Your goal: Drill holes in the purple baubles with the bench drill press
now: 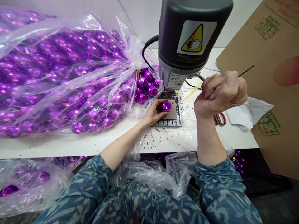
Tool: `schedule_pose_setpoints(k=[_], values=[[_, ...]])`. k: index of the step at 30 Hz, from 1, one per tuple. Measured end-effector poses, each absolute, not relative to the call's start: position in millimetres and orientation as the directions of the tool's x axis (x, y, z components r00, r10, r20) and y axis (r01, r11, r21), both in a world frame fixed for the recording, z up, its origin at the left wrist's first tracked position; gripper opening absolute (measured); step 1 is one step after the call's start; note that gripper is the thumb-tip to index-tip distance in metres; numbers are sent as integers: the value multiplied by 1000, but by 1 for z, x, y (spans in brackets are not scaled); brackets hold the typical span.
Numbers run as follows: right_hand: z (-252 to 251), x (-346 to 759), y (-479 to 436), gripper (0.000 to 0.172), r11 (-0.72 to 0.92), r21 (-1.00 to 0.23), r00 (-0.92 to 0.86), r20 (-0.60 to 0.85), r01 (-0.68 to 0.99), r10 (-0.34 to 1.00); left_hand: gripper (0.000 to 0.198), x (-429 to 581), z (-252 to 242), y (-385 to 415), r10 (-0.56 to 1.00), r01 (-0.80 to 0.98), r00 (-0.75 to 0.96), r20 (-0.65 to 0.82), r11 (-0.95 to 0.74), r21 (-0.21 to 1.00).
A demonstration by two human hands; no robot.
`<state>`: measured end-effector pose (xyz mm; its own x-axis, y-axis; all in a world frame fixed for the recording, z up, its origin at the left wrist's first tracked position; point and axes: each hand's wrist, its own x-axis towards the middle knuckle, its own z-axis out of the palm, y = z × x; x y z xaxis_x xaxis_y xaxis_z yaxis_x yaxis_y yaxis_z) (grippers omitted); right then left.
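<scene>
Under the chuck of a small bench drill press (pixel 170 93), my left hand (pixel 154 112) pinches a shiny purple faceted ball (pixel 166 106) between thumb and fingers. The ball rests on a flat brown board (pixel 172 112) laid over the slotted metal base (pixel 165 123). Raised to the right of the machine, my right hand (pixel 221 93) is closed in a fist around a thin dark rod (pixel 246 71), whose tip sticks out past the knuckles. Whether the rod joins the drill press is hidden by the fist.
A large clear bag (pixel 70 74) of purple balls fills the left, with loose balls (pixel 147 85) by its tied neck. Red-handled scissors (pixel 220 119), crumpled white paper (pixel 245 113) and a cardboard box (pixel 271 93) are on the right. Plastic film (pixel 158 177) covers my lap; dark shavings dot the white table (pixel 112 141).
</scene>
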<state>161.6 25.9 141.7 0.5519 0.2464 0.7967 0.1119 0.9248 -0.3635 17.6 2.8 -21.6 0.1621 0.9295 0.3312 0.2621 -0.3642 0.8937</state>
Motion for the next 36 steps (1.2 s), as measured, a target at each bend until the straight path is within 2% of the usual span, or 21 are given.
schedule_pose_setpoints(k=[3,8,15,21,26,28,30,33,35,36], values=[[133,163,26,61,928,-370,566,776,51,278,54,18,-21,3,928,271,170,331,-367,890],[122,166,29,51,879,-472,642,693,63,327,54,18,-22,3,924,243,161,347,-378,893],[115,168,28,65,964,-260,527,828,55,193,55,18,-23,2,930,227,146,336,-362,904],[156,164,24,68,927,-370,470,809,-59,353,52,19,-18,2,931,274,132,339,-363,891],[190,160,29,56,895,-416,435,784,-160,443,48,14,2,-28,933,354,6,359,-338,872],[191,158,30,53,901,-401,447,784,-164,430,42,7,14,-55,935,374,109,338,-353,858],[190,157,30,52,898,-412,456,776,-156,436,34,-1,26,-86,883,377,380,274,-419,826],[188,156,28,54,881,-451,451,763,-143,464,33,-12,37,-130,658,431,750,62,-557,710],[188,157,29,56,878,-459,453,760,-135,467,40,-16,40,-148,547,462,835,-60,-636,618],[187,157,29,57,883,-451,456,762,-134,459,42,-17,40,-151,520,457,851,-75,-663,592]])
